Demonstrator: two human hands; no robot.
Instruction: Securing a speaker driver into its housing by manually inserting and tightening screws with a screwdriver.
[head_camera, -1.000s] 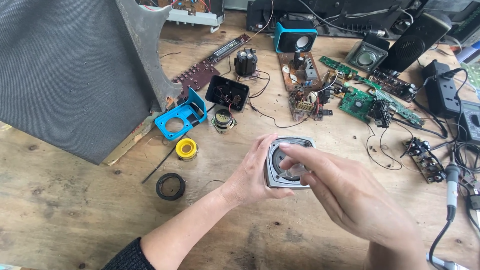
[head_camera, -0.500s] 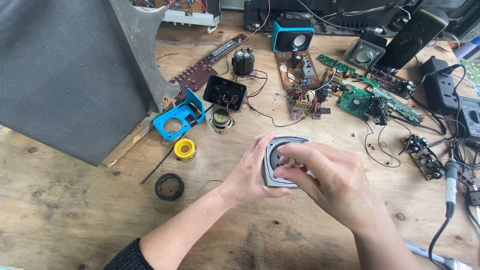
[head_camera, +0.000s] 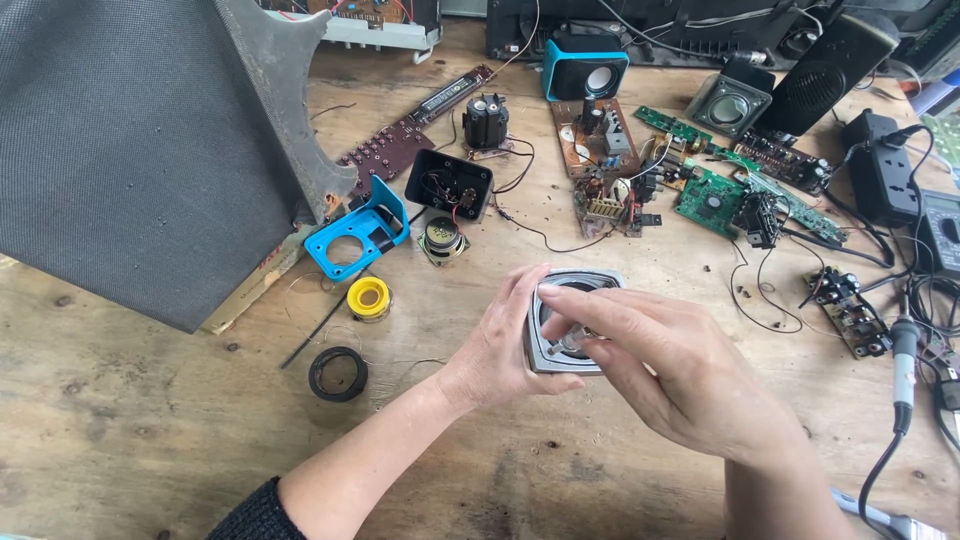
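Grey metal, square with rounded corners: small speaker (head_camera: 560, 335) on the wooden workbench (head_camera: 150, 440), seen from the head camera, the only view. Gripped at its left edge by left hand (head_camera: 500, 345), fingers curled round the frame. Right hand (head_camera: 680, 380) laid over its right side, fingertips (head_camera: 570, 310) pressing into the cone area, seemingly pinching something small there; cannot tell what. Both hands together on the speaker, touching it and nearly touching each other.

Left of the speaker: yellow solder spool (head_camera: 368, 298), and below that a black ring (head_camera: 337, 373), with a thin dark rod (head_camera: 312, 335) between them. Up and left of the speaker: blue plastic frame (head_camera: 357, 240), a small round speaker driver (head_camera: 441, 240) and an open black housing (head_camera: 448, 185) with wires. Far left of the speaker: large grey mesh-covered cabinet (head_camera: 130, 140), tilted. Above the speaker: brown circuit board (head_camera: 590, 140) and a blue-edged speaker box (head_camera: 585, 70). Up and right of the speaker: green circuit boards (head_camera: 720, 195), two black speakers (head_camera: 800, 85), tangled leads. Far right of the speaker: soldering iron (head_camera: 903, 370) lying near the bench edge.
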